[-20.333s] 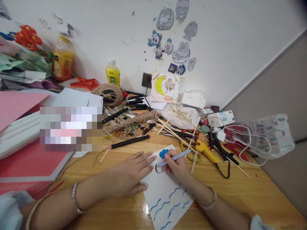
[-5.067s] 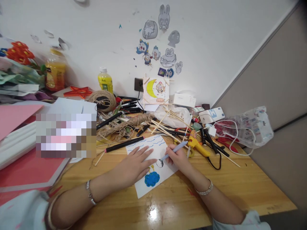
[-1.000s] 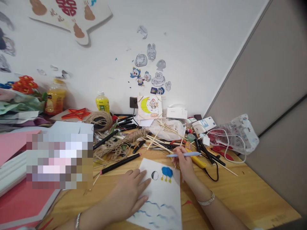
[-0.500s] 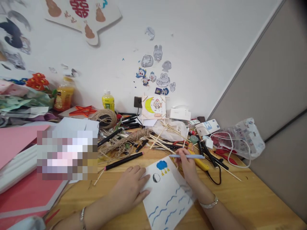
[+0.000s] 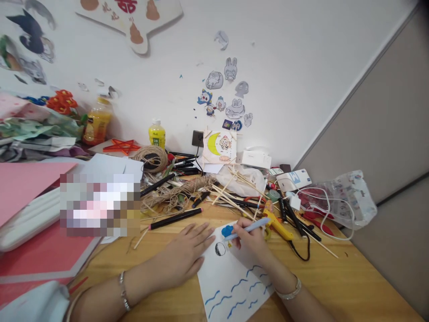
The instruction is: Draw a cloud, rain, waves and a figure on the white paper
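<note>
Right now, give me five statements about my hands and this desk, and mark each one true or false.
1. The right hand holds a pen. True.
2. The left hand grips scissors. False: the left hand holds nothing; its fingers rest on the paper.
3. The glue gun has a yellow body. True.
4. The waves on the paper are red. False: the waves are blue.
5. The twine coil lies left of the glue gun in the picture. True.

A wooden table (image 5: 338,286) carries a paper sheet (image 5: 217,277). Left of the sheet lies a black marker (image 5: 176,219); right, a glue gun (image 5: 280,227).
</note>
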The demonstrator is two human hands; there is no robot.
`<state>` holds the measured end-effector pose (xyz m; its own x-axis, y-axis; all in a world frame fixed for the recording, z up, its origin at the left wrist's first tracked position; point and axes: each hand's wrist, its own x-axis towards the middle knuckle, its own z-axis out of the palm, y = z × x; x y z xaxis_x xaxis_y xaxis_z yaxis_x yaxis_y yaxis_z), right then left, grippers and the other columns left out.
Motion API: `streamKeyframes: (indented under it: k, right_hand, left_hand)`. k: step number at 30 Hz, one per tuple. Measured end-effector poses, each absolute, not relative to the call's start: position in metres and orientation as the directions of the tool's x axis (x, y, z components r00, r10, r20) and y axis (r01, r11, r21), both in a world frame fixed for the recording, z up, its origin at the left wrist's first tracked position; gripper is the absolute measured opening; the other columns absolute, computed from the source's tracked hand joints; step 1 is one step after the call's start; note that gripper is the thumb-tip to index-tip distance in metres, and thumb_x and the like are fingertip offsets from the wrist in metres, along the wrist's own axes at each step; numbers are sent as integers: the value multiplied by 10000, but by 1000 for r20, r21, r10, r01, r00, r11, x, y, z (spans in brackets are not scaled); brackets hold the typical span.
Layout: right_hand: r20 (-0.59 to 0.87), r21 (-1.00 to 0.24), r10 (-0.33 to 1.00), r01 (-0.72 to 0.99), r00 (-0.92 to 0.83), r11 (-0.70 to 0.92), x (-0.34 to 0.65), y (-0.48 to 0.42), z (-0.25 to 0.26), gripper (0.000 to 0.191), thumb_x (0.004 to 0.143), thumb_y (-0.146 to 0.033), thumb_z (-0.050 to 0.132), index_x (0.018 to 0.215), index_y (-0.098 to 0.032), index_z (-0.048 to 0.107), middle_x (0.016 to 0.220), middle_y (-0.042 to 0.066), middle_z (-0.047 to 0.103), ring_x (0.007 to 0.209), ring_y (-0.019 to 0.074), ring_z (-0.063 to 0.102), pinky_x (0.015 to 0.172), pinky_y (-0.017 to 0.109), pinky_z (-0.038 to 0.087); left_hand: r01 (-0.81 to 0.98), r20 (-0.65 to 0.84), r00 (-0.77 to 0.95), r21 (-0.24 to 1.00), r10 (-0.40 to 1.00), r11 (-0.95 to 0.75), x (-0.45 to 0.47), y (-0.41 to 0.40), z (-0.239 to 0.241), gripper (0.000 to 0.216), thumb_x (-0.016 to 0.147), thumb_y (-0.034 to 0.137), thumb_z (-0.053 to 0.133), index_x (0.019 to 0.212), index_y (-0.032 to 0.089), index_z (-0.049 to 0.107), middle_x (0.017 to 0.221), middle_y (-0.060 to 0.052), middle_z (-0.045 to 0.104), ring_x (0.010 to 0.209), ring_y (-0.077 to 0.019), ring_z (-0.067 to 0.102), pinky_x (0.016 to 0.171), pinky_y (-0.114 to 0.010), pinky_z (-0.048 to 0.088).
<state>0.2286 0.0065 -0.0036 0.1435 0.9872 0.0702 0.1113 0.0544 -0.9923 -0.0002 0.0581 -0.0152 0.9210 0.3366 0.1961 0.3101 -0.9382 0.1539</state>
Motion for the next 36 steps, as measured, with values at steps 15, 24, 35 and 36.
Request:
streamKeyframes:
  k: [15, 24, 35, 36]
  right_hand:
    - [18, -966, 993, 259, 113, -12, 217, 6, -15, 322, 787, -440, 551, 572, -229, 438, 442, -59, 451, 408, 106, 391, 413, 235, 294]
    - [46, -945, 995, 326, 93, 13, 219, 5, -19, 283, 824, -396, 517, 611, -221, 452, 483, -49, 477, 454, 121, 443, 459, 242, 324]
    - [40, -933, 997, 360, 63, 15, 221, 5, -21, 256, 833, -366, 499, 625, -223, 455, 496, -46, 482, 465, 127, 452, 467, 248, 333]
    - [34, -934, 997, 357, 64, 9, 221, 5, -20, 259, 835, -372, 498, 627, -224, 453, 494, -47, 480, 459, 126, 447, 464, 249, 332]
  left_hand:
    - [284, 151, 942, 118, 300, -952, 1, 55, -7, 496, 968, 352, 439, 1426, 166, 407, 1492, -123, 372, 1373, -310, 331, 1110, -472, 246]
    - [281, 181, 939, 83, 292, -956, 3, 53, -8, 441, 938, 279, 485, 1364, 168, 468, 1461, -145, 420, 1335, -339, 383, 1086, -493, 268]
    - [289, 176, 941, 31, 289, -957, 2, 52, -7, 427, 926, 280, 480, 1340, 172, 476, 1463, -141, 418, 1341, -327, 375, 1079, -472, 285]
    - [289, 176, 941, 27, 289, -957, 2, 52, -6, 428, 929, 285, 478, 1342, 173, 474, 1464, -141, 415, 1344, -325, 370, 1080, -470, 284]
